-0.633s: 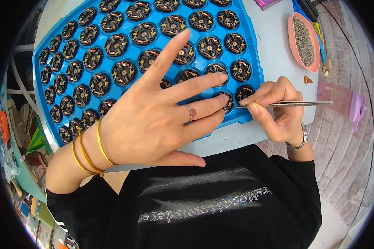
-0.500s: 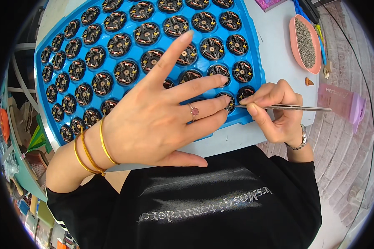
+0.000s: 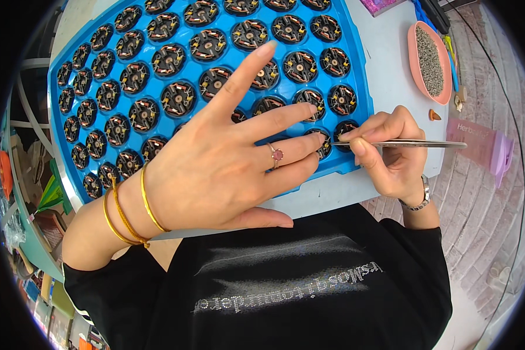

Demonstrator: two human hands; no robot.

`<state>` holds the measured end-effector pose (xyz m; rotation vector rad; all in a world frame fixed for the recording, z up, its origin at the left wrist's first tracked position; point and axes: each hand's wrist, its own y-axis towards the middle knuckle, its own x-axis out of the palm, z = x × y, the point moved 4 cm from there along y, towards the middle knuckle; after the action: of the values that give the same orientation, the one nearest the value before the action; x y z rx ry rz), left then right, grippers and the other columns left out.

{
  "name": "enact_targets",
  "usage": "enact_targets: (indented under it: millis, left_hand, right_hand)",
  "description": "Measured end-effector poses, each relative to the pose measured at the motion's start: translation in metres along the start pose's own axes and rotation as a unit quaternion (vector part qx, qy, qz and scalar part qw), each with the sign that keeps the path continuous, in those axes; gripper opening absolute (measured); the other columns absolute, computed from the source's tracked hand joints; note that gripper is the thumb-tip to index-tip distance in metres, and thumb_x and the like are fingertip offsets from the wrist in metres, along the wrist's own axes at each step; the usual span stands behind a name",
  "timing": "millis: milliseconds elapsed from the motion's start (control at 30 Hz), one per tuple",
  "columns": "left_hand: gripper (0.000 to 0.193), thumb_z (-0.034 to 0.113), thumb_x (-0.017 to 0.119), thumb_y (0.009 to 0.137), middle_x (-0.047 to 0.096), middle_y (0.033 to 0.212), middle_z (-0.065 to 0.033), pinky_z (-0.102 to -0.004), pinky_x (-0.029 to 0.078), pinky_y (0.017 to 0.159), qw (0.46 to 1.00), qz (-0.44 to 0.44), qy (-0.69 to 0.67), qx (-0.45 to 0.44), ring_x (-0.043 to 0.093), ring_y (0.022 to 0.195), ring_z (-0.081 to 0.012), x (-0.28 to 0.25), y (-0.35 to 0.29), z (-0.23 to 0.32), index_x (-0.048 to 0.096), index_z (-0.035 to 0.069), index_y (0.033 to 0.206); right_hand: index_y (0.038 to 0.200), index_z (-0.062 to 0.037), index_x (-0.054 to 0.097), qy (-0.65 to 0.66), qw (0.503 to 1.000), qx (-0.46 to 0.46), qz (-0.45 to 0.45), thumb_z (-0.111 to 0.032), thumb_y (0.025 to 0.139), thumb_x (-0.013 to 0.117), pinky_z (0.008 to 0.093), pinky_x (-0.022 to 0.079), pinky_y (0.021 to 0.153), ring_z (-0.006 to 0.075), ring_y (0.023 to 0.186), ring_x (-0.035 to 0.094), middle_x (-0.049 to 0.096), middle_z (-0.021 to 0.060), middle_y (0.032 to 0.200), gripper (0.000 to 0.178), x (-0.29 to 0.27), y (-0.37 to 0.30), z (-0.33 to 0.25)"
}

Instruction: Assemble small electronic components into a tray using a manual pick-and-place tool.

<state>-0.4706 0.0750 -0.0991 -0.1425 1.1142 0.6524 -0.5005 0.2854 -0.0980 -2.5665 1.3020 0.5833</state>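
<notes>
A blue moulded tray (image 3: 363, 87) holds rows of round black parts with small wired electronic pieces and a copper-coloured centre. My left hand (image 3: 233, 151) lies over it, palm down, fingers spread and holding nothing. Its middle and ring fingertips rest at a round black part (image 3: 326, 150) by the tray's near right corner. Pinched in my right hand (image 3: 391, 154) is a pair of metal tweezers (image 3: 431, 143), nearly level, with the tips at that same part. Some of the parts are hidden beneath my left hand.
Right of the tray, a pink bowl (image 3: 413, 61) of small grey pieces (image 3: 430, 64) stands on the light table (image 3: 385, 70). A small brown object (image 3: 434, 115) lies near it. Farther right, a clear pinkish container with a purple lid (image 3: 500, 157) shows against the floor.
The tweezers have tilted slightly and their rear end sits a little higher. My right hand has shifted up slightly; my left hand stays nearly still on the tray.
</notes>
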Motion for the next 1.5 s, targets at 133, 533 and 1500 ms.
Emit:
enact_targets:
  millis: [133,533,1500]
  left_hand:
    - [0.063,0.064,0.066,0.066,0.062,0.124,0.0044,-0.0727,0.011,0.113,1.0,0.003,0.001,-0.001,0.05,0.128,-0.0214,0.0,0.0,0.001,0.069,0.019,0.109]
    - [0.061,0.063,0.065,0.066,0.062,0.125,0.0047,-0.0723,0.01,0.113,1.0,-0.002,-0.003,-0.007,0.049,0.129,-0.0212,-0.001,0.001,0.001,0.069,0.02,0.109]
    - [0.061,0.06,0.065,0.066,0.059,0.131,0.0072,-0.07,0.013,0.114,1.0,-0.012,0.013,-0.017,0.048,0.13,-0.0213,-0.002,0.0,0.002,0.067,0.022,0.113]
  right_hand:
    - [0.089,-0.0028,0.046,0.005,1.0,-0.005,-0.003,0.0,0.088,0.066,0.0189,0.046,0.051,0.0056,0.059,0.053,0.067,0.0197,0.086,0.02,0.0,-0.001,0.0]
    - [0.089,-0.0048,0.047,0.01,1.0,-0.003,-0.014,-0.003,0.088,0.069,0.0201,0.048,0.054,0.0083,0.065,0.058,0.069,0.019,0.088,0.022,0.0,-0.002,0.003]
    - [0.085,-0.0038,0.052,-0.026,0.997,0.007,-0.07,0.006,0.077,0.072,0.0274,0.051,0.057,0.0163,0.07,0.064,0.07,0.0188,0.087,0.024,-0.002,-0.006,-0.006]
